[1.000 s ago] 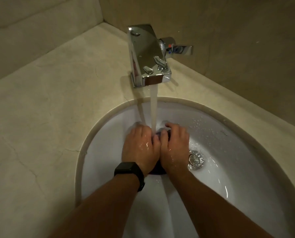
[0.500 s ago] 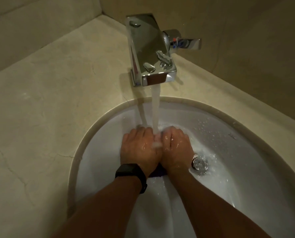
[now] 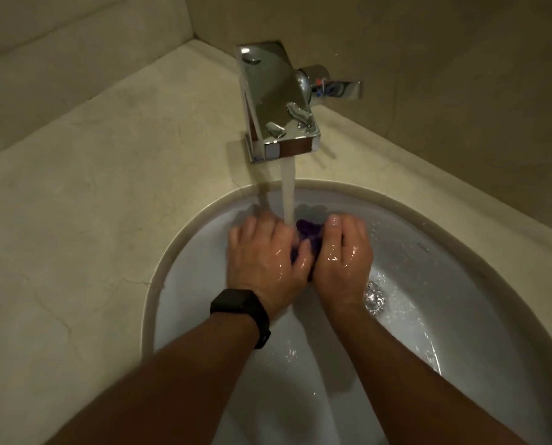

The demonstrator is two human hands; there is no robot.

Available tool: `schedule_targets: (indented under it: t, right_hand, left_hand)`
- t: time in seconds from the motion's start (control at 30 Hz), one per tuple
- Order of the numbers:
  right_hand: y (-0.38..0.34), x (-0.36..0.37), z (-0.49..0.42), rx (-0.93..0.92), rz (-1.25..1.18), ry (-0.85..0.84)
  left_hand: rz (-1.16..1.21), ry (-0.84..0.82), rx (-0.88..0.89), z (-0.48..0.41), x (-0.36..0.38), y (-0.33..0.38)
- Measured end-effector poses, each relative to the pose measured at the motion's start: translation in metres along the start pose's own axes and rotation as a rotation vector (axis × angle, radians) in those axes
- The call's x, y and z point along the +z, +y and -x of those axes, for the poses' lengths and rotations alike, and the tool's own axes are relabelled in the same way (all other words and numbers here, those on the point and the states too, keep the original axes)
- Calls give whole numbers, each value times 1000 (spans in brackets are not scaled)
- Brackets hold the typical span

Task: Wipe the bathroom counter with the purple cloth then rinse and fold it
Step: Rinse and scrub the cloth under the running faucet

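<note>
Ok so from my end: the beige stone bench (image 3: 75,220) fills the whole left side and runs back into the corner where the two walls meet. The white sink (image 3: 461,284) is sunk into it and takes up most of the front right. The chrome tap (image 3: 278,101) stands at the back edge of the bench, just behind the sink rim, with its lever (image 3: 339,88) sticking out to the right. Water (image 3: 288,191) pours straight down from the spout.

Both hands are down in the sink, side by side under the tap. The left hand (image 3: 265,261) and right hand (image 3: 342,261) are wet and shiny, knuckles up. The grip on each is curled in tight on the cloth (image 3: 308,234), which is bunched up between them. Only a small purple lump of it shows between the thumbs, and the water lands right on its left edge, next to the left hand's fingers.

There's a black watch (image 3: 239,308) on the left wrist. The drain (image 3: 376,298) sits just right of the right wrist, with water swirling over it.
</note>
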State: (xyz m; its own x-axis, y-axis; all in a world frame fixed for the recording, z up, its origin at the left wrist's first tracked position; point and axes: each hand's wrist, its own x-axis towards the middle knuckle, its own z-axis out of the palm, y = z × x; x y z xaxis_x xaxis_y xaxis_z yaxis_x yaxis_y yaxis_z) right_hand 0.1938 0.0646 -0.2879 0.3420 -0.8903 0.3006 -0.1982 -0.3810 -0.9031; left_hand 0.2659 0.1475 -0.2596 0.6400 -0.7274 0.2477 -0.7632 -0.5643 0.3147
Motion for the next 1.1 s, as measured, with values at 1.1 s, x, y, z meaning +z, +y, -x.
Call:
schedule_targets:
  t: [1.1]
  right_hand:
    - [10, 18, 0, 185, 368, -328]
  left_hand:
    - [-161, -359, 34, 1, 1, -3]
